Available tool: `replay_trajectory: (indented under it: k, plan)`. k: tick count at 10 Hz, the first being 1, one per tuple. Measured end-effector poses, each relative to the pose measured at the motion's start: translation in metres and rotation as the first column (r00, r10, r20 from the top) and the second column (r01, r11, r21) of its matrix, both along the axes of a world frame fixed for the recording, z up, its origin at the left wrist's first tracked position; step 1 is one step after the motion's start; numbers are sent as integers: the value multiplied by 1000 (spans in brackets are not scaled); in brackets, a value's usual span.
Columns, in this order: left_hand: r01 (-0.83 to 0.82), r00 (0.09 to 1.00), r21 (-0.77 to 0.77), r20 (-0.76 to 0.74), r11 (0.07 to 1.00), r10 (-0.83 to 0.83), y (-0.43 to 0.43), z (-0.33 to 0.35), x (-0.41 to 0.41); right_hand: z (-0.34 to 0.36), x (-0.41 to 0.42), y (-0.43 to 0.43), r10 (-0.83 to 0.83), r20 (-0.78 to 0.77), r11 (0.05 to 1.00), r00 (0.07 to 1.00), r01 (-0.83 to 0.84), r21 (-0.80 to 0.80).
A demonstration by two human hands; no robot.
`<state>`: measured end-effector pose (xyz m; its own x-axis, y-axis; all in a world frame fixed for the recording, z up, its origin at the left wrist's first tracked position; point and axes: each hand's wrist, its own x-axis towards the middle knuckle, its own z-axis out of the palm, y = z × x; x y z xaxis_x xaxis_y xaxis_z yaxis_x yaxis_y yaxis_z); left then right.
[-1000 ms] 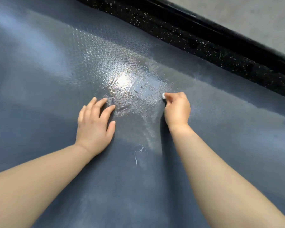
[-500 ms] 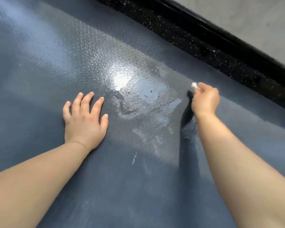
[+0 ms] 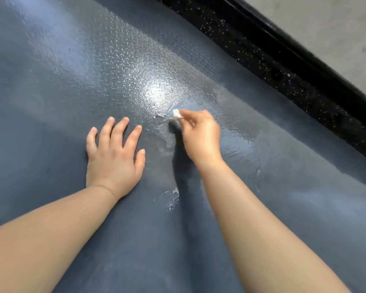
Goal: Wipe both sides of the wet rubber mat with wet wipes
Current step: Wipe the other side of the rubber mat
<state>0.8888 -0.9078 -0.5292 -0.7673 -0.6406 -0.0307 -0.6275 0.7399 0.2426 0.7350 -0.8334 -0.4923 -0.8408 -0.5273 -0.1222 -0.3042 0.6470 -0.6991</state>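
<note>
**Item:** dark blue-grey textured rubber mat, lying flat and filling the view; glossy and wet at centre, matte elsewhere.

**Left hand**: fingers spread, palm flat on the mat.

**Right hand**: fingers pinched round a small white wadded wet wipe, on the glossy patch.

**Progress (judged):** upper face partly wiped; white smear and underside remain.

**Change:** right hand has swept back from near the black speckled edge strip to just beside the left, which stays planted.
</note>
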Motion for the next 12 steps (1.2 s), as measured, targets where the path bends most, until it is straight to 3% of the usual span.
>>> replay_trajectory:
  k: [1,2,3,4,5,6,7,8,9,10,11,12]
  plan:
    - [-2,1000,-1,2,1000,2,0,-1,-1,4,-76,28,-268,-138,960,953,276,39]
    - [-1,1000,-1,1,1000,1,0,-1,-1,2,-132,51,-485,-104,853,868,496,163]
    - [-7,1000,-7,3,1000,7,0,-1,-1,-4,-136,42,-495,-115,821,861,507,262]
    - [-6,1000,-2,4,1000,6,0,-1,-1,-16,-97,9,-381,-129,895,915,401,197]
    - [-6,1000,-2,7,1000,6,0,2,-2,-19,-38,-24,-57,-121,987,991,74,145]
    - [-7,1000,0,14,1000,7,0,3,-1,-13,-18,-32,155,-107,987,982,-149,61]
    - [-5,1000,-5,21,1000,5,0,4,-2,-3,-70,-19,-85,-217,996,972,79,-36]
    - [-3,1000,-8,24,1000,3,-1,3,-1,1,-142,3,-385,-201,912,901,405,69]
    - [0,1000,-12,24,1000,0,0,4,-2,-3,-167,11,-489,-131,844,862,506,179]
    - [1,1000,-18,22,1000,-1,0,3,-1,-11,-143,-12,-453,-101,874,886,463,145]
    - [2,1000,-16,26,1000,-1,0,3,-2,-16,-96,-42,-301,-114,947,947,311,85]
    - [-3,1000,-18,24,1000,3,0,4,-3,-21,-54,-56,18,-60,996,998,-12,94]
